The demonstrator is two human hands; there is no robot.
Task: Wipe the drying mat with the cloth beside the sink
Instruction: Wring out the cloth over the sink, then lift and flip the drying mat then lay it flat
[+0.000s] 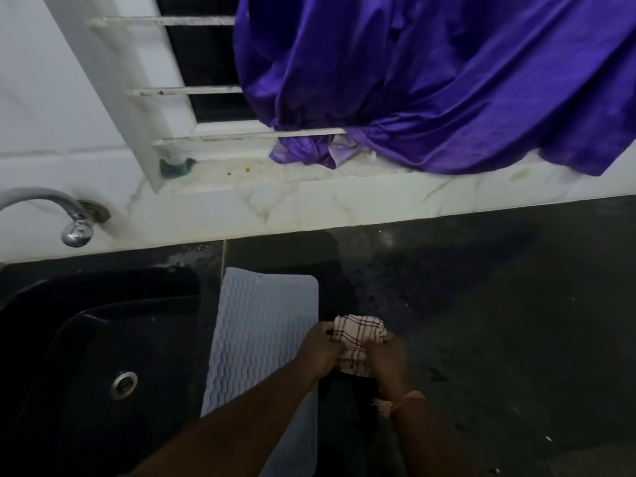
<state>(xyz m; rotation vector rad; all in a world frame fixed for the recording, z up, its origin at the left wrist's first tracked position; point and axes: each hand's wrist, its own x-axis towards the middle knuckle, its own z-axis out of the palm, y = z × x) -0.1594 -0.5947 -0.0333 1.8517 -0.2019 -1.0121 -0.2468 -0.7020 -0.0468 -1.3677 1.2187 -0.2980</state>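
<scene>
A pale grey drying mat with wavy ridges lies on the dark counter just right of the black sink. A white cloth with dark checked lines is bunched between both hands, over the counter right beside the mat's right edge. My left hand grips the cloth's left side. My right hand grips its right and lower part. My left forearm crosses the mat's lower half and hides it there.
A chrome tap juts from the marble wall above the sink. A purple curtain hangs over the window ledge at the back. The dark wet counter stretches to the right. A green scrub pad sits on the ledge.
</scene>
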